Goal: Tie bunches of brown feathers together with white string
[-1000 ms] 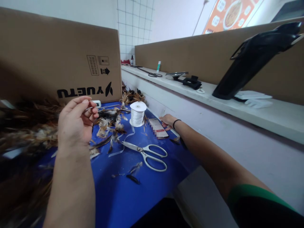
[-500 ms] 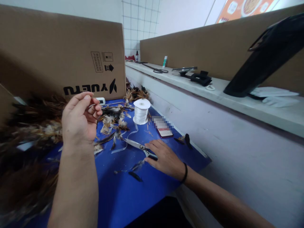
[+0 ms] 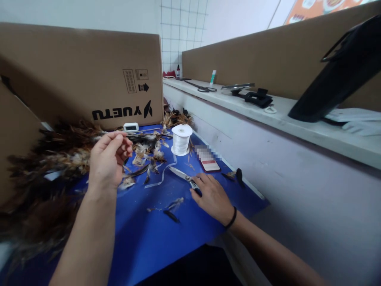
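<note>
So we've got our right hand point(image 3: 216, 200) closed around the handles of the scissors point(image 3: 180, 174), thumb on the near side, fingers over the far side. They're lying on the blue counter point(image 3: 143, 242), just right of the middle of our view, blades aimed at about ten o'clock. There's a black band point(image 3: 232, 219) on that wrist.

Our left hand point(image 3: 105, 163) is up off the surface, out toward nine or ten o'clock from the scissors. Fingers are curled, thumb and forefinger look pressed together, but we honestly can't tell if anything thin is pinched in there.

Going round the scissors: white spool point(image 3: 181, 145) upright at twelve, phone point(image 3: 210, 165) at one or two with part of its screen blurred out, loose dark feather point(image 3: 172, 216) at seven, clear ribbon point(image 3: 153, 185) at nine. We've also got a messy feather clump point(image 3: 145, 151) at ten, a little white display gadget point(image 3: 131, 127) beyond it, and the big cardboard box point(image 3: 89, 75) behind that. The white shelf point(image 3: 281, 119) runs along our two o'clock.
</note>
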`<state>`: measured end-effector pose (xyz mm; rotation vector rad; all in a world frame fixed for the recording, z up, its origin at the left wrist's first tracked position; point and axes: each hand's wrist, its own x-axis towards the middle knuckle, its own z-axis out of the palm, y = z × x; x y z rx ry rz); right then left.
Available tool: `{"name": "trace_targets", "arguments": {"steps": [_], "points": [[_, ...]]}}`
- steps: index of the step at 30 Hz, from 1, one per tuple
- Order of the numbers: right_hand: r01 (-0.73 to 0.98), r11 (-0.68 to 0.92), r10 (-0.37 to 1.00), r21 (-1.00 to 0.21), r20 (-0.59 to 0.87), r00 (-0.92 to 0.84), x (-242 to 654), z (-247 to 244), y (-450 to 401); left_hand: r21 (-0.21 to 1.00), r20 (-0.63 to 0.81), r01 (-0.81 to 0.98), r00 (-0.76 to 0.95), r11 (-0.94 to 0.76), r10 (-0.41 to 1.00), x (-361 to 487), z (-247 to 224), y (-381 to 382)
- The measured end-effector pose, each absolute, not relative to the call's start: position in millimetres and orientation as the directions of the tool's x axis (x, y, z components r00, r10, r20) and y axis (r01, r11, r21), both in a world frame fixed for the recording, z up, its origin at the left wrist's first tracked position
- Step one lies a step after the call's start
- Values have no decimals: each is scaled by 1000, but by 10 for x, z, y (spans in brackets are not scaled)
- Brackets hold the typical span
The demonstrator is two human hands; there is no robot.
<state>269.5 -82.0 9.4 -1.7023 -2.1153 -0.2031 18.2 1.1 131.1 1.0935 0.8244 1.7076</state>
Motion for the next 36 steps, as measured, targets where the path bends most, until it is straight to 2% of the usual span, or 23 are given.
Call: {"name": "trace_targets", "arguments": {"steps": [6,10,13,18,23,26,31,36], "points": [[974,214,885,-75,437,-161,2646,128,-847,950,233,-153,-227,-271,946,50,947,-25],[931,351,852,-98,447,-274,2496,188,-876,972,231,26,-243,-232,942,7,633,-45],[893,435,847,-115,389,-363,2360,236,-840,949,267,221,-181,-226,947,-4,420,-71],[835,544,818,-84,276,-504,2120,301,-687,810,336,511,-3,-287,942,6,196,-116],[744,668,725,14,212,-655,1932,341,-521,560,451,680,228,-473,863,12,76,-145],[719,693,705,41,169,-689,1877,340,-401,431,419,740,342,-516,841,13,8,-154],[731,680,716,52,166,-678,1885,313,-239,273,304,836,394,-476,867,63,-51,-171],[756,654,740,23,192,-645,1977,270,-203,215,243,876,379,-431,893,124,-33,-185]]}}
